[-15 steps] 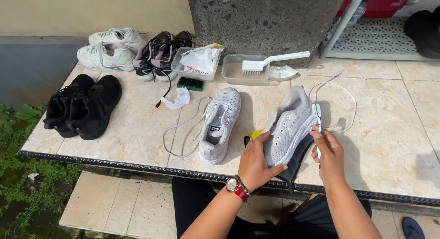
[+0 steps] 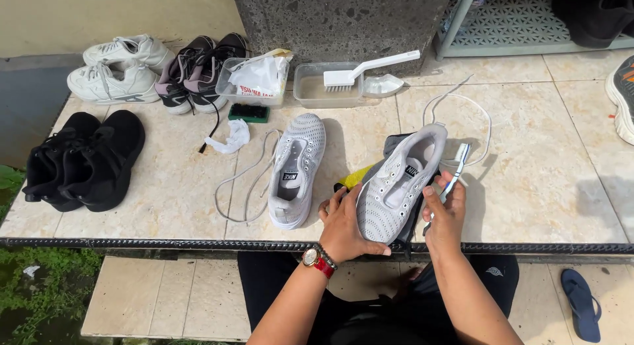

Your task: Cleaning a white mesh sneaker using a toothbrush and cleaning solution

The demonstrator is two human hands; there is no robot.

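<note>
A grey mesh sneaker (image 2: 396,183) without laces lies on a dark cloth (image 2: 394,144) near the tiled table's front edge. My left hand (image 2: 347,226) grips its heel and left side; a red-strapped watch is on that wrist. My right hand (image 2: 446,213) holds a small blue-and-white toothbrush (image 2: 457,169) against the shoe's right side. The matching grey sneaker (image 2: 297,170) rests just to the left, with a loose grey lace (image 2: 241,186) beside it. A white lace (image 2: 472,114) curls behind the held shoe.
A black pair (image 2: 82,160) sits at the left, a white pair (image 2: 115,71) and a dark pink-trimmed pair (image 2: 198,71) behind. A clear tub with a white scrub brush (image 2: 360,74), a tub with a plastic bag (image 2: 254,77) and a crumpled cloth (image 2: 228,137) lie mid-table. A blue sandal (image 2: 581,302) is on the floor.
The view has shifted slightly. Both hands stay on the grey sneaker, and the toothbrush stays at its right side.
</note>
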